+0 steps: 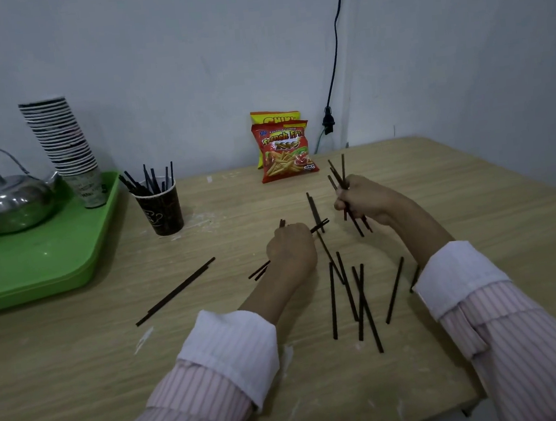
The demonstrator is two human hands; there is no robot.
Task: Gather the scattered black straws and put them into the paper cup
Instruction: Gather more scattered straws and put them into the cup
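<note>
A dark paper cup (163, 210) stands upright at the table's middle left, with several black straws (151, 181) sticking out of it. My left hand (290, 248) grips a couple of black straws low over the table centre; their ends poke out both sides of the fist. My right hand (362, 198) holds a small bundle of black straws (337, 174), tilted upward, farther right. Several loose straws (361, 299) lie scattered on the wood between my forearms. Two more straws (175, 291) lie together to the left.
A green tray (37, 267) at the left edge carries a steel kettle (9, 204) and a tall stack of paper cups (63, 142). Two snack bags (284, 150) lean against the wall at the back. A black cable (333, 55) hangs to a plug.
</note>
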